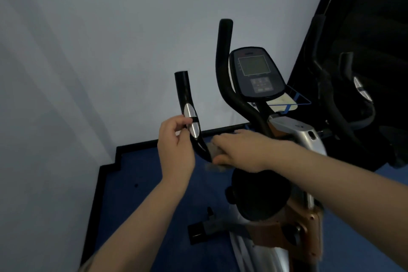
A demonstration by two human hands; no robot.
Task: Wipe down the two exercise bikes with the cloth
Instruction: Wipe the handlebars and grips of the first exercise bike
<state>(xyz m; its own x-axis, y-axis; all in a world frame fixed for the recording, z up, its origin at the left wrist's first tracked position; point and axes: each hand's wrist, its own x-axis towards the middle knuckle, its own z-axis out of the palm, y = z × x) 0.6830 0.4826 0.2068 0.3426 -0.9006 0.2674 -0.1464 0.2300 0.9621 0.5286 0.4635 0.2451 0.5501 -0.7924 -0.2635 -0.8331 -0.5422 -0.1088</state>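
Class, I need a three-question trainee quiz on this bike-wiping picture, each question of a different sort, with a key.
1. True or false: the cloth is in the left hand.
2. Which part does the left hand hold? A) the console B) the near handlebar C) the saddle
3. Fill in: the right hand presses the cloth against the lower bend of the near ____.

Key: 1 false, the right hand grips it; 2 B, its fingers curl round the bar beside the silver sensor plate; 3 handlebar.
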